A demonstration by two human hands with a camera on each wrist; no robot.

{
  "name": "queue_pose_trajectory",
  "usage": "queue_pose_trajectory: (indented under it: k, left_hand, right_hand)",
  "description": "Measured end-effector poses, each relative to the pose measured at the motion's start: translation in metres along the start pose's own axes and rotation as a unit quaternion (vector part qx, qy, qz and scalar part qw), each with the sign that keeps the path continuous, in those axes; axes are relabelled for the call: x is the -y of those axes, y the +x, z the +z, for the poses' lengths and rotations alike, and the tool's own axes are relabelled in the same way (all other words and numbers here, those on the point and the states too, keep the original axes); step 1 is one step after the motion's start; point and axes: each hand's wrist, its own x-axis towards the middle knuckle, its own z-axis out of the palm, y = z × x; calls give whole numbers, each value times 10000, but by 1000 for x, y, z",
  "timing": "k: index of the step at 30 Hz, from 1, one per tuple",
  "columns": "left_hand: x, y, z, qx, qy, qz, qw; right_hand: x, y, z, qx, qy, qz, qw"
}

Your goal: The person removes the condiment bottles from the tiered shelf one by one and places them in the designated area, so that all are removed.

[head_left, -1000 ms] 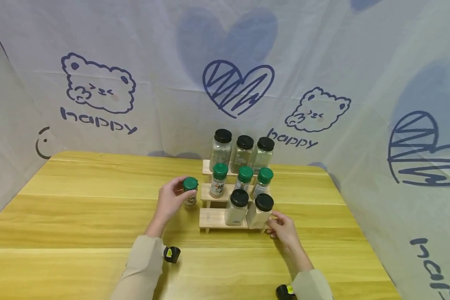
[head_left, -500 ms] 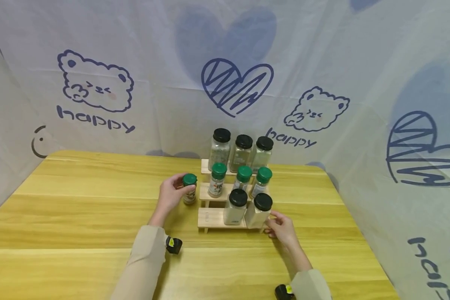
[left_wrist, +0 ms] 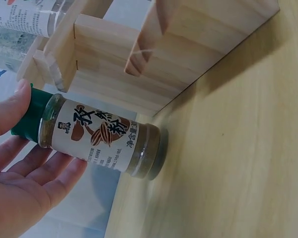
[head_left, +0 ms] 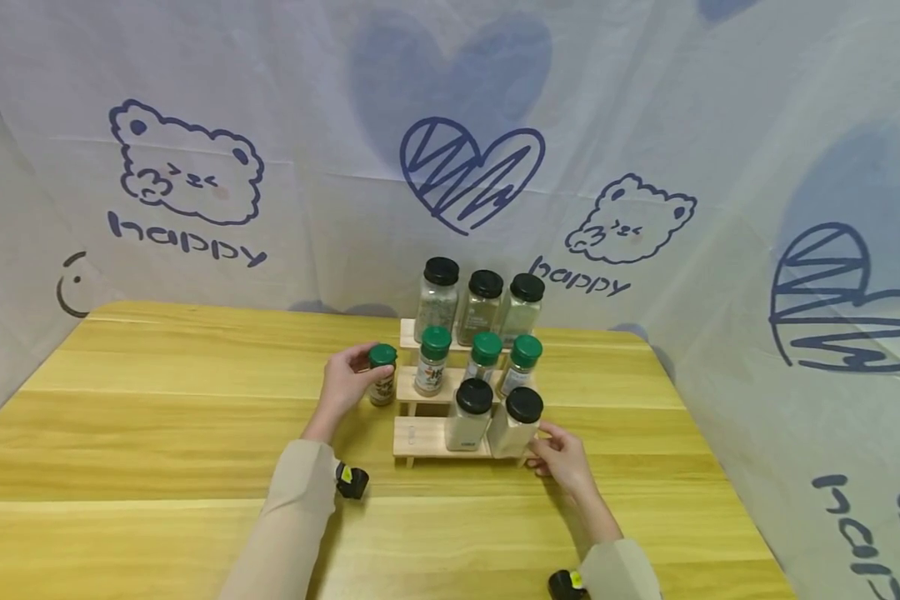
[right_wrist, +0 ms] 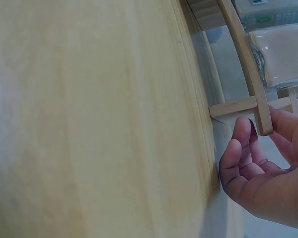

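Bench (head_left: 157,442), wood-grained, backed by cloth (head_left: 307,83) printed with blue hearts (head_left: 472,175).
A green-capped jar (left_wrist: 97,131) is held upright by the left hand (head_left: 342,386) just left of the rack (left_wrist: 184,54), whose lowest shelf (head_left: 424,437) is pinched by the right hand (head_left: 562,457).

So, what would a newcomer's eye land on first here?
Probably the three-step wooden rack on the yellow table, with black-capped jars on its top and bottom steps and green-capped jars between. Left of it, the left hand holds another green-capped jar; the right hand grips the rack's lower right end. Behind, a pale cloth carries bold blue hearts.
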Motion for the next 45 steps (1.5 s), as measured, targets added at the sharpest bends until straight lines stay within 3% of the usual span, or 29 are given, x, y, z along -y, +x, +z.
queue_pose_trajectory:
  k: [25, 45]
  left_hand:
    - [9, 8, 2, 70, -148, -62, 9998]
    - [4, -4, -6, -68, -453, 58, 9989]
  right_hand:
    - [-1, -2, 0, 16, 106, 69, 9999]
    - [1, -1, 0, 46, 89, 127, 9999]
